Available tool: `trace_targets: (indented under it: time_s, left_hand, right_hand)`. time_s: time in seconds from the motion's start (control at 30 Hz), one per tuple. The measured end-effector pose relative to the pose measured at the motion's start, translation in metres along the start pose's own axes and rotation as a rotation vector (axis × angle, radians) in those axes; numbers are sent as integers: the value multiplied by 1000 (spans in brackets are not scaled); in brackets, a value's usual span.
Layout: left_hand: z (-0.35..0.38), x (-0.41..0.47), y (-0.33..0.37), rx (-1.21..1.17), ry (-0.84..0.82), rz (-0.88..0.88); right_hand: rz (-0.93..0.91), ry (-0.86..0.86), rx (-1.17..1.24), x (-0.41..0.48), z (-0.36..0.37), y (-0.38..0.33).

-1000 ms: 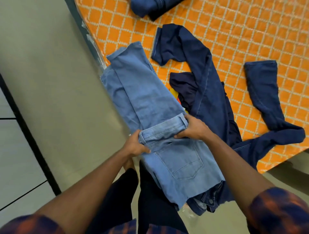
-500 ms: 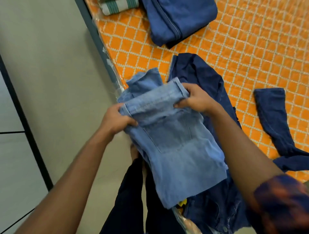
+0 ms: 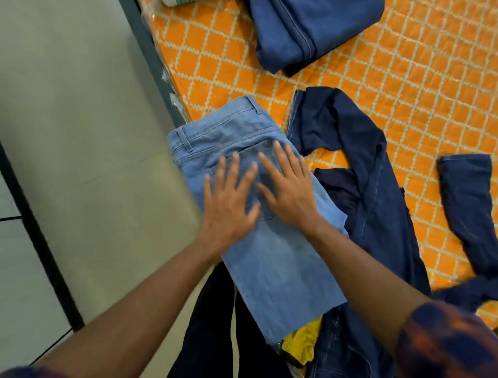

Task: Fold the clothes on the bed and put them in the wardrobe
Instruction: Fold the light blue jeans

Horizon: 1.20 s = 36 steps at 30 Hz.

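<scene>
Folded light blue jeans [image 3: 277,269] lie at the near left corner of the bed, waistband away from me. My left hand [image 3: 229,205] and my right hand [image 3: 289,189] both press flat on the jeans with fingers spread, side by side over the back pocket. Dark navy jeans [image 3: 377,194] sprawl unfolded to the right, one leg reaching the far right. A folded pair of mid-blue jeans [image 3: 304,29] sits at the top of the bed. A yellow garment [image 3: 304,342] peeks out under the light jeans.
The bed has an orange sheet [image 3: 404,94] with a white lattice pattern. Its dark frame edge [image 3: 151,59] runs diagonally at left, with beige floor [image 3: 80,135] beyond. A striped folded cloth [image 3: 177,2] shows at the top edge.
Both hands lifted the waistband end, folded it over away from me, let go, and now press flat on the folded jeans.
</scene>
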<state>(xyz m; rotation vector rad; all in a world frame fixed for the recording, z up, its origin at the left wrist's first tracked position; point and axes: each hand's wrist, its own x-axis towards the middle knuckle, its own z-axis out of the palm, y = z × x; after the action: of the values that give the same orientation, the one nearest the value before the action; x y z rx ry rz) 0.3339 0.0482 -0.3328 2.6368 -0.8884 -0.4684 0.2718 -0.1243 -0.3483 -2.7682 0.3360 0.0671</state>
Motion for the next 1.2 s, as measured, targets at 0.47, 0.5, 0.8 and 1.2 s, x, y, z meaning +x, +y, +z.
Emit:
trace_targets:
  time_s: [0.47,0.5,0.8,1.2]
  left_hand:
    - [74,-141,68,19,-102,162]
    - [81,-169,85,-6,-143,180]
    - [120,-240,146,180,-476,-107]
    - [45,-172,138,-60,-494,-187]
  right_hand:
    - [-94,-34,33,-151,-32,62]
    - [-143,-52,45,-171,-34,60]
    - [-128,-400,-209,-293,-19,94]
    - [-184,-634,-133,-192,-98,55]
